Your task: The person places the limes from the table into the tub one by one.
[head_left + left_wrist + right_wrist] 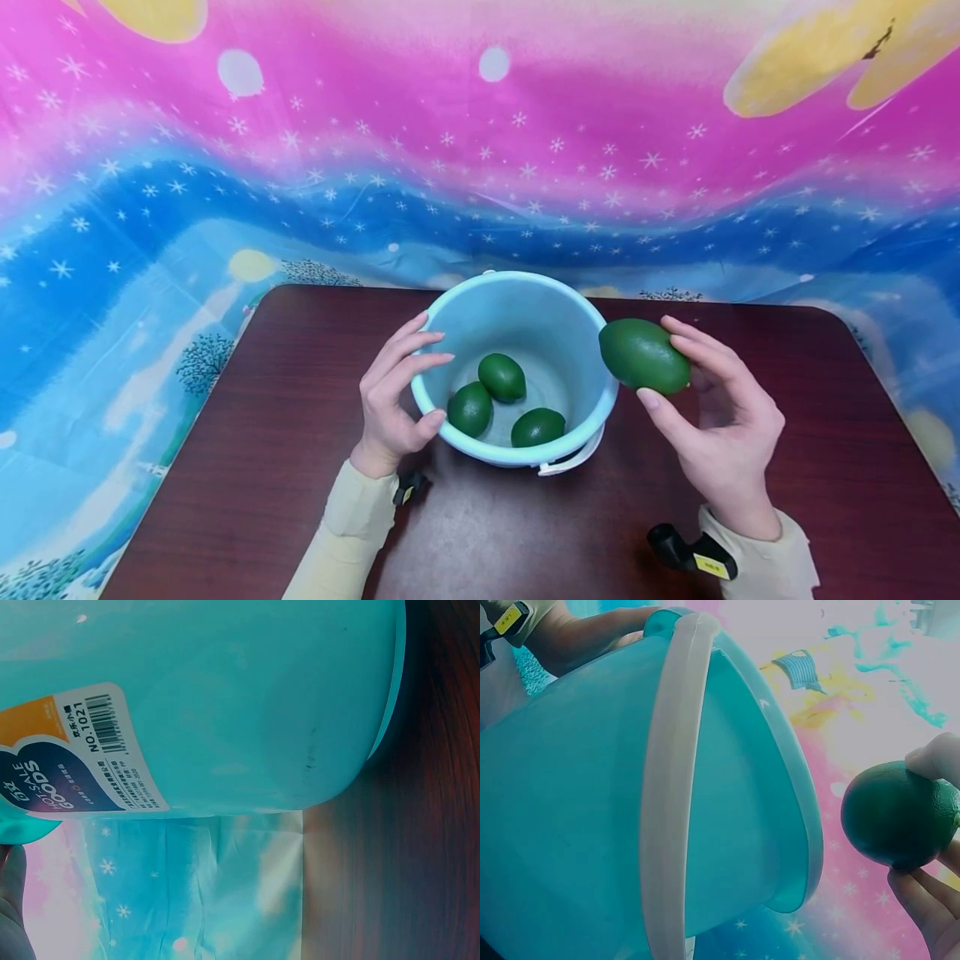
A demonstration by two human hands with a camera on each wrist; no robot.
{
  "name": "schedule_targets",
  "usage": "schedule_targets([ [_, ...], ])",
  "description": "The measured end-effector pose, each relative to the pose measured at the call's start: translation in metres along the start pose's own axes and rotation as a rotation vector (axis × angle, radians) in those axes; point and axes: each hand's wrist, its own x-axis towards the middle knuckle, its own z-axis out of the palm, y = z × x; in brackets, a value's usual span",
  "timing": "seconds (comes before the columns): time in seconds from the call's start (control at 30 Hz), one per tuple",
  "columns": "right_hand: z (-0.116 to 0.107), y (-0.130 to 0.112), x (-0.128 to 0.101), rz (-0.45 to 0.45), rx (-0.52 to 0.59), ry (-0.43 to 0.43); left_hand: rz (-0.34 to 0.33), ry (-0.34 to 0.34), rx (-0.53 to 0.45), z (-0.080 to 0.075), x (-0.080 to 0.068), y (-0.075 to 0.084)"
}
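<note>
A light blue plastic bucket (525,292) with a white handle (664,802) stands in the middle of a dark wooden table (285,467). Three green limes (502,377) lie inside it. My left hand (397,383) curls around the bucket's left wall, fingers over the rim. My right hand (712,417) pinches a larger green lime (643,356) between thumb and fingers just right of the bucket's rim, above the table. The right wrist view shows that lime (896,814) beside the bucket (570,825). A price label (71,750) sits on the bucket wall (247,697) in the left wrist view.
A pink and blue starry cloth (480,167) covers the wall behind and drapes around the table. The table's rounded far corners sit at left and right. Small black wrist cameras (686,552) are strapped near both sleeves.
</note>
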Motion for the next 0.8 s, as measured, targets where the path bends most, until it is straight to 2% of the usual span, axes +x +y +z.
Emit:
schedule_targets([
  [0.33, 0.0027, -0.0016, 0.0003, -0.024, 0.039, -0.015, 0.006, -0.003, -0.002, -0.0003, -0.0001, 0.0003],
  [0.8, 0.0026, 0.0003, -0.0002, -0.021, 0.034, -0.044, 0.007, 0.0, 0.003, -0.0003, 0.0006, 0.0002],
])
